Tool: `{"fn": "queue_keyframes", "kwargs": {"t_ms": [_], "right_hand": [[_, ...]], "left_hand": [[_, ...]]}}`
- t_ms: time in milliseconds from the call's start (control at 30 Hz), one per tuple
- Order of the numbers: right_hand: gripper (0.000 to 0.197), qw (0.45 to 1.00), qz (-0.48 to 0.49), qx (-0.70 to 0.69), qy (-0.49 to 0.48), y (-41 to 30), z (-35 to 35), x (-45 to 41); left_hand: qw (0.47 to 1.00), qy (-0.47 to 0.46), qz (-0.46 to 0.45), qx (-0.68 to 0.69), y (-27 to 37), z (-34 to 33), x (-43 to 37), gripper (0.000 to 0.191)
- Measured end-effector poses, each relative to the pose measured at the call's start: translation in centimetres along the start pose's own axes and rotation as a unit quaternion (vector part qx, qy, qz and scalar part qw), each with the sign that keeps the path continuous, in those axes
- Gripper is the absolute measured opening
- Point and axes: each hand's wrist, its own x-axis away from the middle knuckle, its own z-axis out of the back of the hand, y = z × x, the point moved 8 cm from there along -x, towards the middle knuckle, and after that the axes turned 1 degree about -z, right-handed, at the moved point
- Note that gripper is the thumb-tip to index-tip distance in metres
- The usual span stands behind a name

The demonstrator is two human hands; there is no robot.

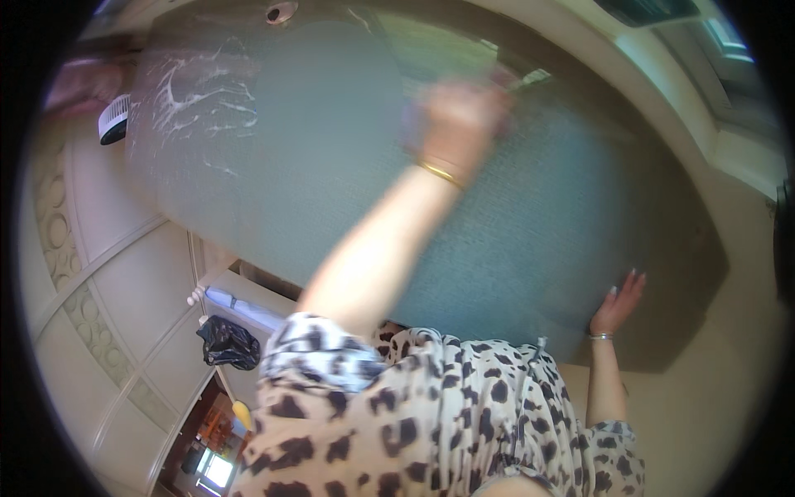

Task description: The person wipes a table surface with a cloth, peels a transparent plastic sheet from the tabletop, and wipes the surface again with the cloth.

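Note:
A large grey-blue panel or tabletop (348, 205) with a glossy, wet-looking surface spreads before me. My left hand (463, 118), with a gold bangle at its wrist, is over the upper middle of this surface and blurred by motion. Lilac and reddish blurs show at its edges; whether it holds something, such as a cloth, cannot be made out. White foamy streaks (180, 99) mark the surface at the upper left. Near the lower right edge, my right hand (621, 304) rests with its fingers apart and holds nothing; a silver bracelet is on that wrist.
A small round object (281, 12) with a dark centre is at the far edge. Left of the surface are a white slatted item (114, 121) and pale panelled doors (124, 261). A black plastic bag (228, 343) and a yellow-ended handle (242, 415) are at the lower left.

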Motion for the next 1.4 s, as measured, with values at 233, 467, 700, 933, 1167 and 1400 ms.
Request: {"fn": "queue_keyframes", "kwargs": {"t_ms": [233,467,700,933,1167,1400], "right_hand": [[0.05,0.998,-0.049,-0.002,0.033,4.8,-2.5,-0.2],[0.054,0.989,-0.115,-0.034,0.081,-1.0,-2.0,-3.9],[0.053,0.989,-0.133,-0.01,0.071,-4.4,0.8,-2.7],[0.052,0.986,-0.15,0.015,0.074,-5.9,3.4,-4.5],[0.052,0.987,-0.149,0.025,0.06,-6.1,3.7,-3.7],[0.052,0.989,-0.14,0.019,0.042,-7.0,2.8,-4.5]], "left_hand": [[0.94,0.077,0.235,-0.236,-22.7,18.1,2.6,0.026],[0.961,-0.199,-0.192,-0.014,17.4,-10.0,2.0,0.041],[0.984,-0.165,-0.059,-0.03,4.9,-0.6,-8.6,0.027],[0.97,-0.024,0.18,-0.163,-23.1,18.7,-9.4,0.026],[0.993,-0.072,0.006,-0.093,-6.6,7.4,-6.0,0.031],[0.965,-0.207,-0.161,-0.014,10.7,-2.7,-2.8,0.057]]}}
